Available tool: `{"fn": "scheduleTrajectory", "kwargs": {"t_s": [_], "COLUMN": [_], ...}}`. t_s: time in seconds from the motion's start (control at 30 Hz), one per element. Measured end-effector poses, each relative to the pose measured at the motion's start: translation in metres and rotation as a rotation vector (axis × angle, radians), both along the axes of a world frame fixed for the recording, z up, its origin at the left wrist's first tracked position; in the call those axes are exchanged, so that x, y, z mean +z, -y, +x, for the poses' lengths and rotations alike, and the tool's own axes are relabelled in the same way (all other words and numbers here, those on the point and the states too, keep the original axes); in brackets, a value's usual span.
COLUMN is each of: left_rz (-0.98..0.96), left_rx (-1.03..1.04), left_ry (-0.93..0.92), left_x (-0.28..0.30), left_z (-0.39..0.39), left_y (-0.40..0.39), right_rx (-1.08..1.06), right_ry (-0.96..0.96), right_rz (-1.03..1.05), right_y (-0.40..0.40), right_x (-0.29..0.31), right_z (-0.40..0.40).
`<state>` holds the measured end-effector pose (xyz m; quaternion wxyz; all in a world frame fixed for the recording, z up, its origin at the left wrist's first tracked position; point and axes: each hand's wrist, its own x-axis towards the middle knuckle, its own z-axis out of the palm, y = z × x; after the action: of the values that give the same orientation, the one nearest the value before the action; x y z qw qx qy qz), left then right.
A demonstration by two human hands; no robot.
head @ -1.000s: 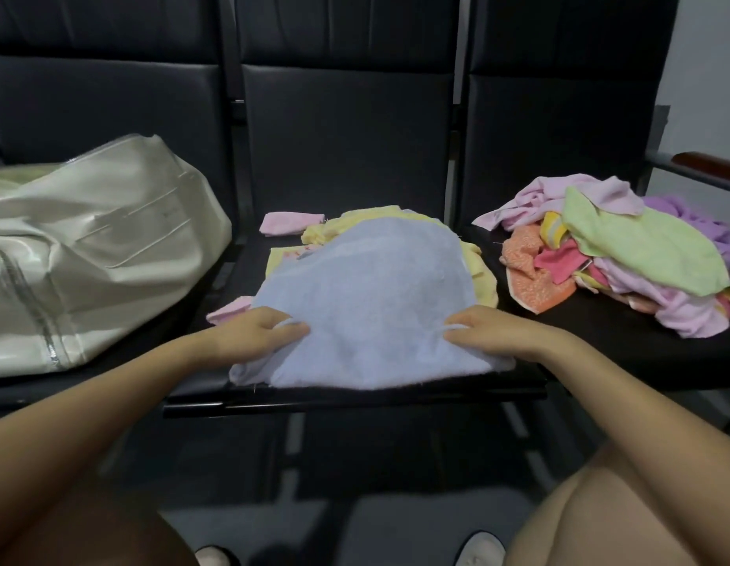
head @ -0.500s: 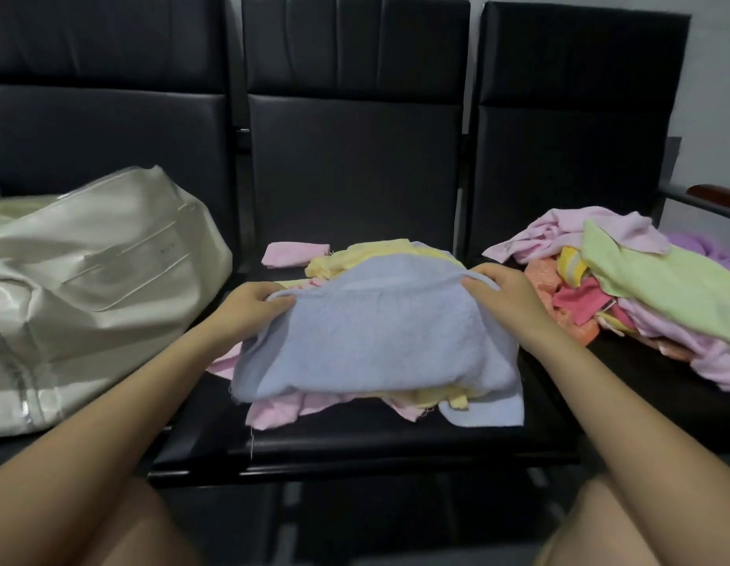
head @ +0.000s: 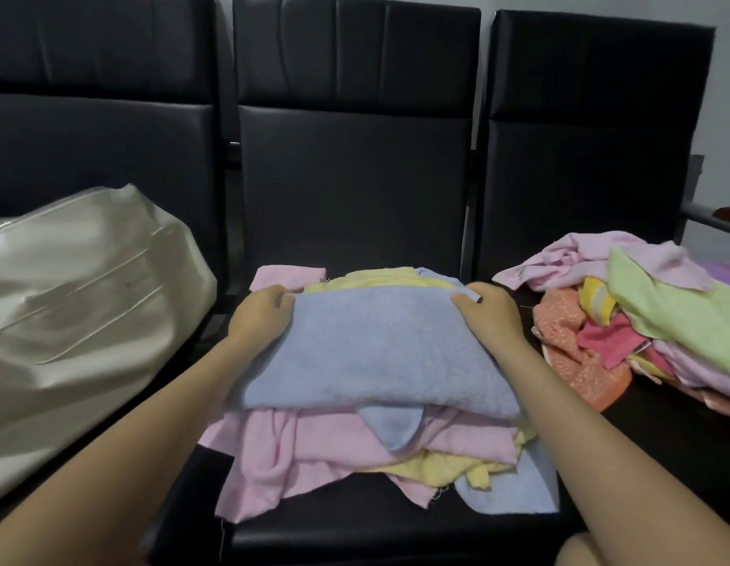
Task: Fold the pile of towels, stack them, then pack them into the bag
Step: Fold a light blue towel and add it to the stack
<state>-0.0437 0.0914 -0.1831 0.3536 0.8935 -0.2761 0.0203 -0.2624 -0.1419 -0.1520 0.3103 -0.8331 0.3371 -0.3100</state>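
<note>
Head view shows your left hand (head: 260,316) and right hand (head: 489,316) pinching the blue towel's (head: 371,353) far corners, so its fold lands square atop the stack (head: 314,443) beneath. Unfolded pile (head: 641,320) waits right; bag (head: 81,320) left.
</note>
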Motion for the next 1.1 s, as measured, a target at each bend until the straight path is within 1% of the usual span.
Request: {"fn": "scheduleTrajectory", "kwargs": {"t_s": [0.03, 0.13, 0.2, 0.33, 0.47, 0.6, 0.67, 0.7, 0.73, 0.8, 0.87, 0.93, 0.97, 1.03, 1.07, 1.1], "left_rz": [0.054, 0.149, 0.173, 0.173, 0.16, 0.082, 0.021, 0.006, 0.005, 0.029, 0.034, 0.064, 0.112, 0.17, 0.147, 0.081], "left_rx": [-0.012, -0.023, -0.027, -0.069, -0.038, 0.036, 0.074, 0.082, 0.078, 0.05, 0.057, 0.102, 0.132, 0.169, 0.163, 0.127], "left_ry": [-0.013, -0.089, -0.057, 0.055, 0.067, 0.014, -0.044, -0.072, -0.091, -0.125, -0.166, -0.178, -0.167, -0.088, -0.027, 0.042], "left_x": [-0.009, -0.027, -0.029, -0.03, -0.032, -0.029, -0.024, -0.022, -0.02, -0.019, -0.021, -0.024, -0.023, -0.019, -0.014, -0.007], "left_z": [0.003, 0.006, 0.006, 0.007, 0.006, -0.007, -0.015, -0.019, -0.023, -0.029, -0.028, -0.023, -0.023, -0.028, -0.033, -0.042], "left_y": [0.003, 0.011, 0.011, 0.0, -0.019, -0.033, -0.033, -0.032, -0.029, -0.025, -0.024, -0.027, -0.029, -0.027, -0.023, -0.019], "right_rx": [-0.016, -0.065, -0.08, -0.111, -0.107, -0.064, -0.03, -0.037, -0.048, -0.051, -0.028, 0.031, 0.068, 0.122, 0.124, 0.127], "right_ry": [-0.034, -0.05, -0.06, -0.103, -0.09, 0.071, 0.154, 0.154, 0.12, -0.008, -0.114, -0.112, -0.073, 0.056, 0.135, 0.214], "right_rz": [0.006, 0.03, 0.043, 0.006, 0.057, 0.224, 0.393, 0.471, 0.527, 0.601, 0.623, 0.668, 0.719, 0.855, 0.902, 0.926], "right_y": [0.004, 0.009, 0.01, 0.011, 0.011, 0.009, 0.005, 0.002, 0.0, -0.004, -0.005, -0.01, -0.013, -0.021, -0.023, -0.026], "right_x": [-0.007, -0.019, -0.021, -0.026, -0.022, -0.017, -0.013, -0.009, -0.004, 0.004, 0.007, 0.005, 0.004, 0.007, 0.009, 0.012], "right_z": [-0.002, -0.006, -0.005, -0.002, -0.008, -0.024, -0.036, -0.042, -0.047, -0.055, -0.061, -0.064, -0.066, -0.068, -0.068, -0.067]}}
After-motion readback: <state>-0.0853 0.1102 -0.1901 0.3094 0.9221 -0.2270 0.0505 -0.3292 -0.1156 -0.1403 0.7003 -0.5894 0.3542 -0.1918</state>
